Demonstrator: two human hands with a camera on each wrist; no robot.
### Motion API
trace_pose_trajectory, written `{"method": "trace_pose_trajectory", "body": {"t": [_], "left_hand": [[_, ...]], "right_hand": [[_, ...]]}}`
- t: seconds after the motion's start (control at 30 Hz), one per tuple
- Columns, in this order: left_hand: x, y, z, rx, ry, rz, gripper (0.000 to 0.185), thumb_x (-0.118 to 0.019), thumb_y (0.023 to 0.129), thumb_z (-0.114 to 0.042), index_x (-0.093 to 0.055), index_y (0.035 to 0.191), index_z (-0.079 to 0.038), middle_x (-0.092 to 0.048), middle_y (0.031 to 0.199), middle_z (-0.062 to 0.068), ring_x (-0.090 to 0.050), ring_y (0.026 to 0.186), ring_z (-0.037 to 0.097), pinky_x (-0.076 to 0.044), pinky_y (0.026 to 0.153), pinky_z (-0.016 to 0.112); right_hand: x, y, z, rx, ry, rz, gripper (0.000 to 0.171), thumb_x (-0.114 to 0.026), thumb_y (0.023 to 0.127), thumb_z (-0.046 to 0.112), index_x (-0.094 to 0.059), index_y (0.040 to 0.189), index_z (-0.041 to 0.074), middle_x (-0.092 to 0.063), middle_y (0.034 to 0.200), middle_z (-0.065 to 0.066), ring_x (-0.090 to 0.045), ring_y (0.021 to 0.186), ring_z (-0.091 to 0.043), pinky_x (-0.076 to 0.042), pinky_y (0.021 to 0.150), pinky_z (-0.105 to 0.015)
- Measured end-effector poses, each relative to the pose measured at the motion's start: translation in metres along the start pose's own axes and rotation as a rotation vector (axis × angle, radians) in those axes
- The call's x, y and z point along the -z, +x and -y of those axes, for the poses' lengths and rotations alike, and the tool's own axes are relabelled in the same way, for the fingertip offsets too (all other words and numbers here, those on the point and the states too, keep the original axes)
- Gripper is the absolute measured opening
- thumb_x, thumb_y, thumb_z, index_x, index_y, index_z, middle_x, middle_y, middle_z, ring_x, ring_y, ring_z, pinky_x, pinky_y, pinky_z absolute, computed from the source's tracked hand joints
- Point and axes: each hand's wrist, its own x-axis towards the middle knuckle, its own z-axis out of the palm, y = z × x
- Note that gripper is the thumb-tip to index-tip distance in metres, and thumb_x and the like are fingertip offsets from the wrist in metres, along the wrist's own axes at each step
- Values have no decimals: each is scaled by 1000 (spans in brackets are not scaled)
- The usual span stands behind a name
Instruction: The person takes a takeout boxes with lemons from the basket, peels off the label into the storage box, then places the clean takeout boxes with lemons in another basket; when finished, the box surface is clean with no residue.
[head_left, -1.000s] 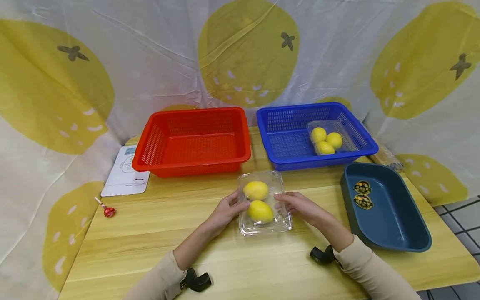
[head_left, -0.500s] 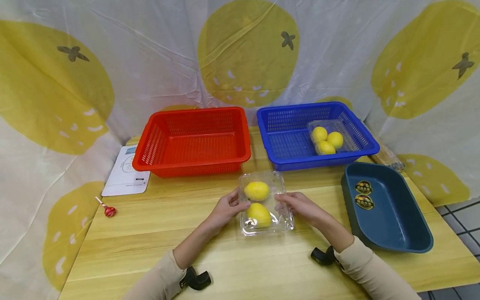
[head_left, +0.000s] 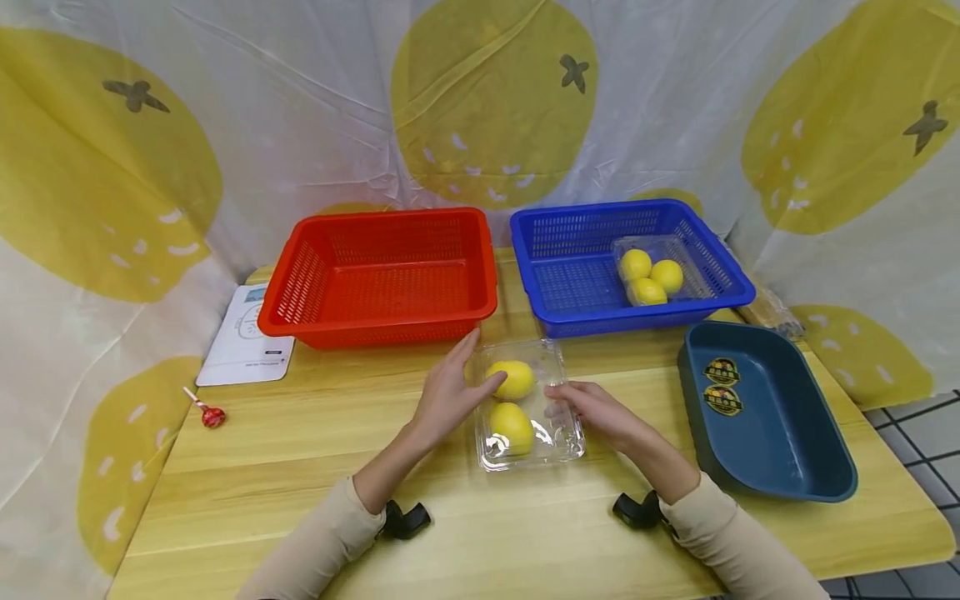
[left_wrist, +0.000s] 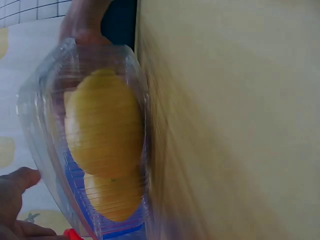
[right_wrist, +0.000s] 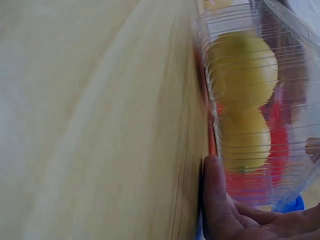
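A clear plastic clamshell box [head_left: 551,433] with two lemons [head_left: 512,427] in it sits at the middle of the table in the head view. My right hand [head_left: 600,412] holds the box by its right side, thumb over the top edge. At the left side is my left hand [head_left: 450,396], its fingers extended and its thumb reaching over the box near the farther lemon. The left wrist view has the left thumb [left_wrist: 25,177] apart from the plastic wall. Right fingers [right_wrist: 215,195] touch the box's lower edge in the right wrist view.
A red basket [head_left: 382,329] stands behind the box. Beside it, a blue basket [head_left: 592,325] holds another clear box of lemons [head_left: 647,292]. A dark teal tub [head_left: 795,492] is at right. On the left lie a white card [head_left: 243,358] and a red lollipop [head_left: 213,416].
My left hand has loosened from the box's left side, straightened its fingers and moved slightly away toward the red basket. The right hand keeps its hold and the box stays nearly in place.
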Motion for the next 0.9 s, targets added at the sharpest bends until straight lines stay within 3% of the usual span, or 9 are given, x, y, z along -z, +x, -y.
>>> {"method": "trace_pose_trajectory", "body": {"t": [0.17,0.27,0.37,0.47,0.57,0.67,0.8,0.9], "left_hand": [[-3,24,-20,-137,-13,39,66,-72,87,-37,-51,139,-3,-55,142,14,-55,127,33,-47,105,48],[-9,42,-29,-161,-69,93,62,-73,86,-34,-53,137,-5,-57,137,14,-60,119,34,-53,97,46],[-17,60,-36,-129,-76,157,73,-74,85,-37,-44,144,-6,-49,144,14,-56,123,33,-51,99,45],[-25,76,-40,-91,-2,189,86,-74,84,-43,-32,151,-7,-38,153,14,-46,133,34,-44,107,49],[-33,90,-43,-57,80,180,97,-73,82,-48,-23,154,-7,-29,157,13,-32,143,34,-33,116,52],[-39,100,-45,-9,125,151,105,-72,80,-54,-14,156,-9,-21,160,11,-26,145,35,-30,117,53],[-46,111,-48,70,116,116,114,-71,77,-60,-7,157,-11,-12,163,9,-20,147,38,-28,117,55],[-50,117,-49,110,107,111,120,-70,74,-65,-3,157,-11,-7,164,9,-14,150,40,-21,120,55]], "right_hand": [[0,0,2,-5,-12,6,61,-52,95,37,-47,130,-13,-68,102,-13,-63,86,-16,-50,79,-26],[2,-1,0,-9,-23,12,60,-51,95,37,-49,129,-12,-69,104,-15,-63,86,-16,-50,78,-26],[4,-3,-1,-11,-38,11,58,-50,95,38,-51,126,-12,-69,102,-14,-63,86,-16,-51,78,-27],[6,-6,-2,-18,-43,5,59,-50,96,38,-50,127,-11,-69,100,-12,-63,87,-16,-51,79,-27],[8,-8,-2,-18,-49,8,61,-50,96,39,-48,131,-11,-69,101,-12,-63,88,-17,-50,80,-28],[8,-9,-3,-23,-44,7,62,-51,96,39,-47,133,-10,-69,104,-14,-63,88,-16,-50,80,-28],[8,-10,-3,-15,-48,15,62,-50,96,39,-46,132,-11,-69,107,-16,-63,89,-15,-50,80,-27],[8,-10,-2,-6,-49,17,61,-49,96,38,-47,131,-12,-69,107,-17,-64,90,-16,-50,81,-27]]}}
